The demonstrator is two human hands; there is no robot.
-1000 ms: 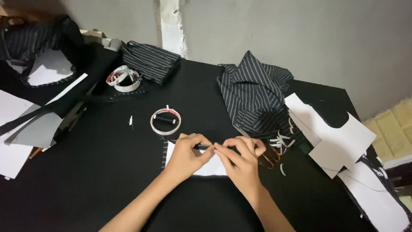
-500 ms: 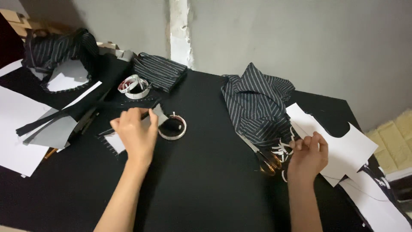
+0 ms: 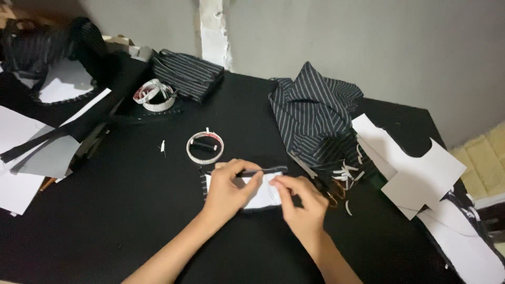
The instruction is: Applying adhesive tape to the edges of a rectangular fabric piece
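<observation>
A small white piece (image 3: 261,195) with a dark striped fabric edge lies on the black table (image 3: 131,221) in front of me. My left hand (image 3: 227,190) grips its left side and pinches the dark folded strip along its top. My right hand (image 3: 301,202) pinches the piece's right edge. Both hands meet over it. A white tape roll (image 3: 205,148) lies just beyond my left hand.
A heap of dark pinstriped fabric (image 3: 315,118) sits at the right, with white paper scraps and orange-handled scissors (image 3: 334,195) beside my right hand. White pattern sheets (image 3: 415,168) cover the right edge. A second tape roll (image 3: 155,95), folded striped cloth (image 3: 189,74) and papers (image 3: 23,158) lie on the left.
Half a second ago my hands were apart, the left near the tape roll and the right by the scissors. Now both have come back together on the white piece.
</observation>
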